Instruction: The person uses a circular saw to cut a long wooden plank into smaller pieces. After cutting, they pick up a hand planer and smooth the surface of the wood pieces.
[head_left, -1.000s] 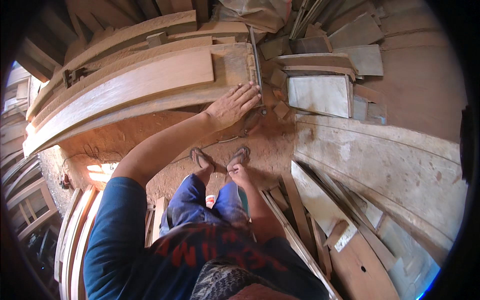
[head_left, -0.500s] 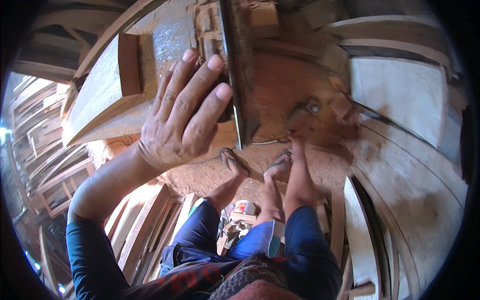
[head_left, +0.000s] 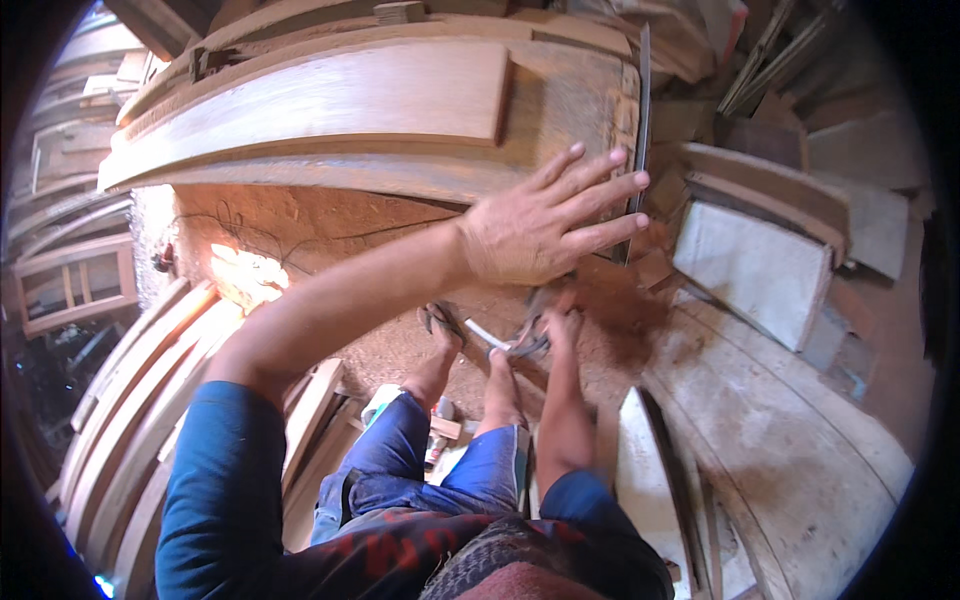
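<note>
the left hand [head_left: 545, 215], fingers splayed and holding nothing, hung over the metal strip [head_left: 643, 110] at the end of the workbench [head_left: 570, 110]; bracing seemed the step, calling for a settled palm. the grip of the right hand [head_left: 562, 326], low and blurred, couldn't be told. a pale plank [head_left: 340, 100] lay on top; a white board [head_left: 752, 268] crowded the right.

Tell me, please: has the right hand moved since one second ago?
Yes: the right hand has gone forward, nearer to the metal strip along the end of the bench.
</note>
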